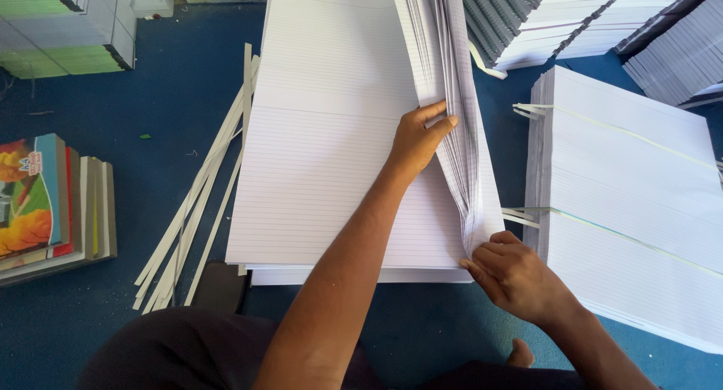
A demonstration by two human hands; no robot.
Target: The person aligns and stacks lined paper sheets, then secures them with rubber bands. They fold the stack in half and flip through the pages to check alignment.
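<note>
On the blue floor (188, 96) in front of us lies the biggest thing we see, a flat stack of ruled paper sheets (331, 172), white with fine lines. Just to its right, well apart by a strip of floor, sits a second thick pile of ruled sheets (625, 202) with pale paper strips marking sections. Along the far edge lean rows of spiral-bound notebooks (542, 21), and at the far left stands a block of green-edged books (68, 28). Near our left side is a short stack of books with colourful covers (45, 202). Long trimmed paper strips (196, 209) lie fanned beside the left edge of the main stack.

A lifted sheaf of sheets (452, 111) stands up from the right side of that stack. Our left hand (418, 141) has its grip clamped on the sheaf's edge, thumb and fingers pinching it. Our right hand (516, 273) pinches the sheaf's lower corner, fingers closed on the sheets near the stack's front edge.
</note>
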